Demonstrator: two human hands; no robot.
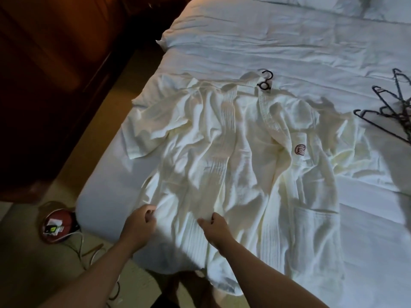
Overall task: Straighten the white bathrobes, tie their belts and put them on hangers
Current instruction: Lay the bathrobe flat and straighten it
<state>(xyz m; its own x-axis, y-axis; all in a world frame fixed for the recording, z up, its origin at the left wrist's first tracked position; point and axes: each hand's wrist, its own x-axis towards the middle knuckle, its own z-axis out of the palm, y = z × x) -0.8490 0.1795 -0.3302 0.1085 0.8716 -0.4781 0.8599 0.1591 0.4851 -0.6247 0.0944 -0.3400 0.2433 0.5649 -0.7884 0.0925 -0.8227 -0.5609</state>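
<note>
Bathrobe on bed; left hand, right hand fingers curled, pinching its fabric.

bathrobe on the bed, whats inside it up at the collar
A black hanger hook sticks out of the collar of the white bathrobe, so a hanger seems to be inside. Its shoulders are covered by cloth and cannot be seen.

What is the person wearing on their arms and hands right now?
Nothing shows on either: the left hand and right hand are bare, with no gloves, rings or watch visible. Both forearms are uncovered as far as the frame's bottom edge, so no sleeve is in view.
</note>
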